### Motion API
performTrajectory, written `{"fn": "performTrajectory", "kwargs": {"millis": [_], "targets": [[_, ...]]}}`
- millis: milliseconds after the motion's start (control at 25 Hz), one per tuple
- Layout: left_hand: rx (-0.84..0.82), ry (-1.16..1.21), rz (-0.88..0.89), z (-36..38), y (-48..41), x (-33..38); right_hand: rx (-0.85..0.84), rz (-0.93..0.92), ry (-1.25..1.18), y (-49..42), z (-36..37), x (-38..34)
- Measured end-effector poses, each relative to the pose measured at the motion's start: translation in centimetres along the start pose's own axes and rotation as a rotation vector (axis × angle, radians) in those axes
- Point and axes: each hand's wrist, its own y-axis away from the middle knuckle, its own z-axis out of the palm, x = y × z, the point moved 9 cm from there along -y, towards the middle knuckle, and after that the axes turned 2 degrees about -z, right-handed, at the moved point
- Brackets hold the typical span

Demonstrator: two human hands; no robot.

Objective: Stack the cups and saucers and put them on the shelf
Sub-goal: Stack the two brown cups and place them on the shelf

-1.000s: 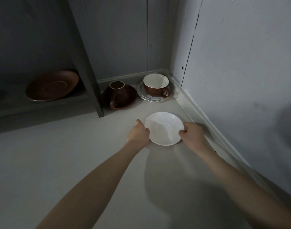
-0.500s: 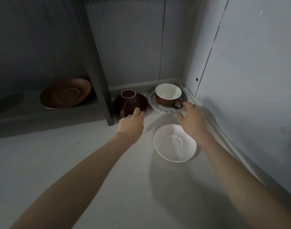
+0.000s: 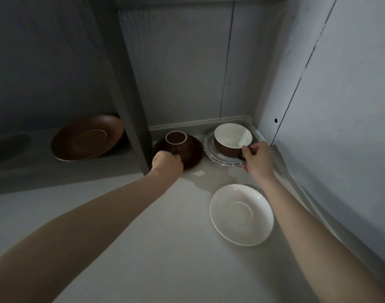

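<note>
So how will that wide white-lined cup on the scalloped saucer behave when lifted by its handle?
The wide cup looks like rigid glazed ceramic, so probably slick and chippable. Lifted by the side handle under the right hand, it may tip away. The scalloped saucer looks loose and could shift.

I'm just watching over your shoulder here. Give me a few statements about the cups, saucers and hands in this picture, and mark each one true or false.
1. The white saucer has a cup on it. False: it is bare.
2. The right hand is at the handle of the wide cup. True.
3. The wide cup sits on a scalloped pale saucer. True.
4. The left hand rests on the white saucer. False: it is at the dark cup on its brown saucer.
5. A brown saucer lies on the shelf, left of the upright post. True.
</note>
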Motion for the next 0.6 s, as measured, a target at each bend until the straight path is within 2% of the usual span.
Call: {"fn": "performTrajectory", "kwargs": {"millis": [160,360,600], "targets": [[-0.044,0.028,-0.010,1.4,-0.7,-0.2,-0.045,0.089,-0.127,-0.6,0.6,1.7],[0.110,0.097,0.028,1.3,-0.5,0.1,-0.075,0.089,-0.182,-0.8,0.7,1.9],[0.297,0.342,0.005,-1.3,0.9,-1.2,-0.068,0.100,-0.178,-0.5,0.7,1.8]]}}
